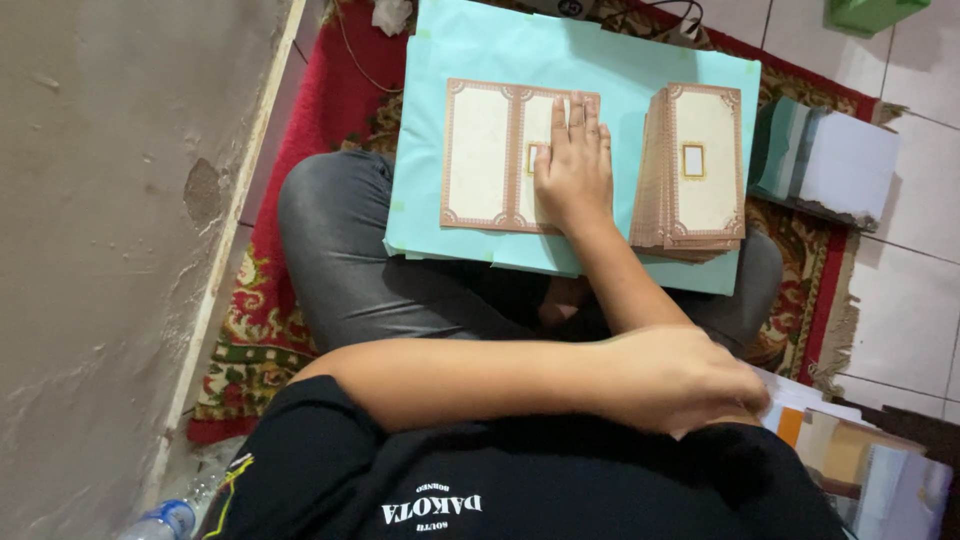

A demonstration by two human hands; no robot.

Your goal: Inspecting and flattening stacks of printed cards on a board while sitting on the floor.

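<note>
Nearby, card stack (700, 170) beside right hand (573, 170) pressing open card (485, 155)

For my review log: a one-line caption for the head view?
Right hand pressing an open bordered card; left hand reaching across to papers.

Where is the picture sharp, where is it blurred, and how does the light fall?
Head view: the bordered card and the hand pressed flat on it are sharp. The nearer hand, by the papers at lower right, is smeared by motion. The light is soft and even, with only weak shadows under the turquoise sheet; no glare shows.
</note>
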